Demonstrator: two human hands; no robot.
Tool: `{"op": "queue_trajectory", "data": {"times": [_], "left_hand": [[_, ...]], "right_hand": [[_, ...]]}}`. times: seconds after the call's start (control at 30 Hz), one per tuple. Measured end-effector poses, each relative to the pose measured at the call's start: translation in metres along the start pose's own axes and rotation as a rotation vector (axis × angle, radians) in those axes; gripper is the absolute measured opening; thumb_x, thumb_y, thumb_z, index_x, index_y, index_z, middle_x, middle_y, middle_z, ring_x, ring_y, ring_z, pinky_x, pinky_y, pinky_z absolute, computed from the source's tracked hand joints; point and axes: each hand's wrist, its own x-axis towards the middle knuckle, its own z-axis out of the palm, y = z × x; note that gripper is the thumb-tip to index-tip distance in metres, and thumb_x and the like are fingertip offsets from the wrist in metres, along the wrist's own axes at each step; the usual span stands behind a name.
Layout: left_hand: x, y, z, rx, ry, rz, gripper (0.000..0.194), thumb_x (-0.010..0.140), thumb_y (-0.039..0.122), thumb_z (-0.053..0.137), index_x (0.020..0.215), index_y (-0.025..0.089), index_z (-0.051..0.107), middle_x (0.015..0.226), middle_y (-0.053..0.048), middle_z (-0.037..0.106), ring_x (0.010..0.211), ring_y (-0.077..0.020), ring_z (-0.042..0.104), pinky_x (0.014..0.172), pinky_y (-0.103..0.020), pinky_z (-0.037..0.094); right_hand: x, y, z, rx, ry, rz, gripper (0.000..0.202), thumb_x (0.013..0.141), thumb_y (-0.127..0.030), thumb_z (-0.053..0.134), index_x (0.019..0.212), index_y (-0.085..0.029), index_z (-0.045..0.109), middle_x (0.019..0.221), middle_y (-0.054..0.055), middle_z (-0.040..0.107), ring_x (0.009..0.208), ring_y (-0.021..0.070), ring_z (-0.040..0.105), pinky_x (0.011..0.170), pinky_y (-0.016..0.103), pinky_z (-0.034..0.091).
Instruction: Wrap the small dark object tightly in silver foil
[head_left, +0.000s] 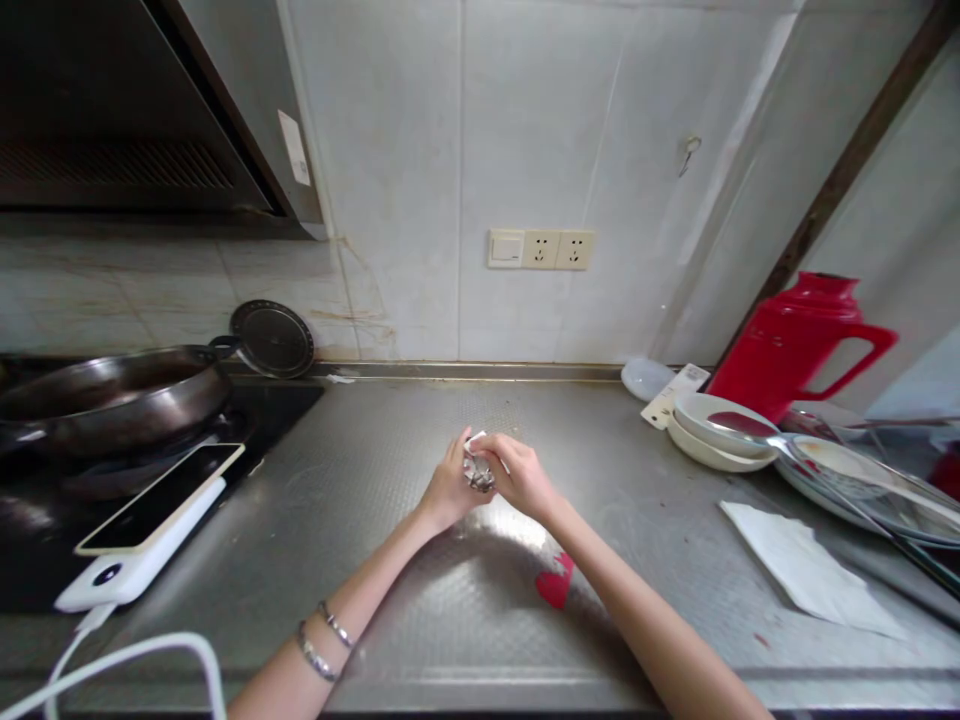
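Metal object point(480, 476), small and silvery, sits cupped in the left hand point(444, 492), whose fingers curl round its side. The right hand point(519, 476) closes its fingertips over a white scrap point(477, 438) at the rim; whether the two are joined, I can't tell. Both hands are about midway between the worktop's left and right edges; whether they rest on it is hidden. I'd guess it is light and stiff, a bit slippery where it shines, best held round its sides, with the scrap soft and easily torn. Nearer the front edge, a red patch point(553, 585) lies by the right forearm. Towards the right edge is a white napkin point(814, 575); near the back right corner, stacked bowls point(720, 455) and a red jug point(787, 345).
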Motion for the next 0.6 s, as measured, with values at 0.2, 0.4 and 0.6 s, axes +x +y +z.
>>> {"op": "queue_trajectory", "data": {"times": [0.2,0.4,0.6], "left_hand": [[-0.001,0.007,-0.002,-0.005,0.009,0.007,0.085,0.056,0.025,0.077,0.130,0.018,0.036,0.124,-0.013,0.054,0.111,-0.0271,0.056,0.095,-0.044,0.046],[-0.001,0.012,-0.003,0.006,0.026,0.061,0.076,0.057,0.024,0.077,0.124,0.017,0.041,0.117,-0.012,0.055,0.108,-0.0259,0.056,0.090,-0.040,0.049],[0.000,0.010,-0.004,-0.007,0.044,0.026,0.085,0.054,0.024,0.079,0.128,0.018,0.038,0.118,-0.012,0.056,0.105,-0.0256,0.057,0.092,-0.042,0.047]], "right_hand": [[0.002,0.003,-0.003,0.136,0.059,0.213,0.020,0.092,-0.027,0.045,0.096,-0.021,0.064,0.084,0.004,0.070,0.077,0.0157,0.066,0.072,0.026,0.052],[0.006,0.013,-0.006,0.135,-0.055,0.076,0.020,0.091,-0.024,0.050,0.100,-0.023,0.068,0.110,0.007,0.068,0.106,0.0190,0.061,0.091,0.034,0.049],[0.006,0.012,-0.011,0.129,-0.056,0.108,0.024,0.092,-0.024,0.047,0.102,-0.023,0.068,0.109,0.007,0.069,0.104,0.0201,0.063,0.089,0.033,0.050]]}}
